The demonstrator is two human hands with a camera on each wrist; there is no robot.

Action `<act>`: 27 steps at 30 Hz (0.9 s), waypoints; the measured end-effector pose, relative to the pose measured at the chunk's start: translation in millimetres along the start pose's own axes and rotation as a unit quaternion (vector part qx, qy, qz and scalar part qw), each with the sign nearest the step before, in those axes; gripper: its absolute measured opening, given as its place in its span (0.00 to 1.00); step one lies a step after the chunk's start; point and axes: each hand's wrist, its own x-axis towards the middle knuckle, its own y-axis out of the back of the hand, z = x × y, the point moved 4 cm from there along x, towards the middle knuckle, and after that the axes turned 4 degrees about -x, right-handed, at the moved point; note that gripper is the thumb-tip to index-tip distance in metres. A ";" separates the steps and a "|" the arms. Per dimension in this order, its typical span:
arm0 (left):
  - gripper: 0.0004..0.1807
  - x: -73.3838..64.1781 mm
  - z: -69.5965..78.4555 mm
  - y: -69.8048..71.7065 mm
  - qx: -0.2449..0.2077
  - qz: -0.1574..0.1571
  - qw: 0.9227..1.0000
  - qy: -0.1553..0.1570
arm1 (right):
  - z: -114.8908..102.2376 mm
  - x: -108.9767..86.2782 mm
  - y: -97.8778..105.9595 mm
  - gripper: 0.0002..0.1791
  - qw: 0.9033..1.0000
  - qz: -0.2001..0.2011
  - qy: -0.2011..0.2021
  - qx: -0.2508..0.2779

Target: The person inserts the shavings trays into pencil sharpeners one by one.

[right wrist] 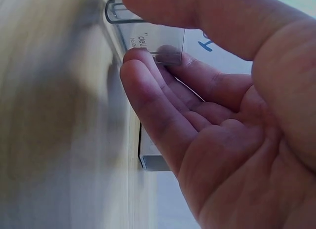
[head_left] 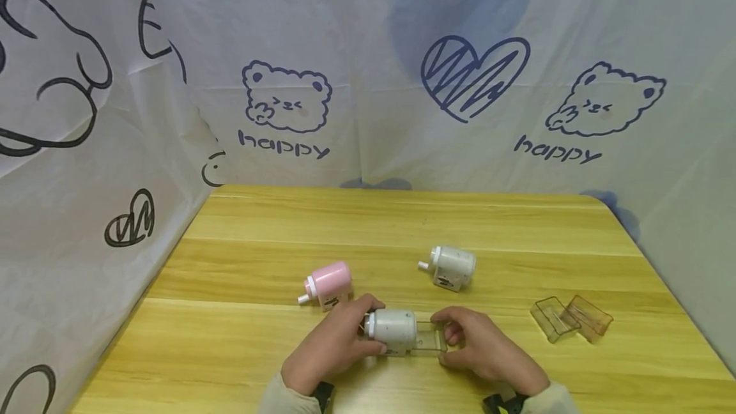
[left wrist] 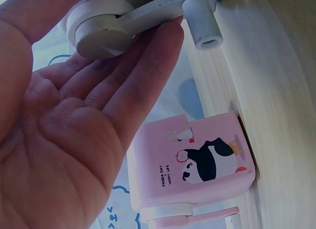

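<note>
In the head view my left hand (head_left: 339, 340) holds a grey-white crank pencil sharpener (head_left: 393, 326), thumb on its near side and fingers on the far side. Its crank handle (left wrist: 202, 26) shows large in the left wrist view. My right hand (head_left: 477, 340) pinches the outer end of a clear shavings drawer (head_left: 427, 341), which sticks out from the sharpener's right side. Small print marks the drawer wall (right wrist: 165, 39) in the right wrist view. Just beyond my left hand stands a pink pencil sharpener (head_left: 333, 278) with a panda picture.
A second grey-white sharpener (head_left: 457, 264) stands farther back on the wooden table (head_left: 259, 229). To the right lie two more see-through drawers, one greyish (head_left: 553, 319) and one brownish (head_left: 592, 317), touching or overlapping. Printed white cloth (head_left: 379, 133) hangs behind the table.
</note>
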 end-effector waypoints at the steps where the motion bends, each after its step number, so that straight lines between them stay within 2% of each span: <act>1: 0.27 0.1 0.2 0.1 0.000 0.000 1.000 0.000 | -0.3 0.2 -0.3 0.32 1.000 0.000 0.001 -0.001; 14: 0.27 0.3 0.9 -0.2 -0.001 0.004 1.000 -0.001 | -4.5 1.5 -3.4 0.30 1.000 -0.005 0.020 0.003; 27: 0.27 0.5 1.3 0.3 0.001 0.001 1.000 -0.001 | -2.8 1.7 -2.5 0.31 1.000 -0.005 0.013 0.009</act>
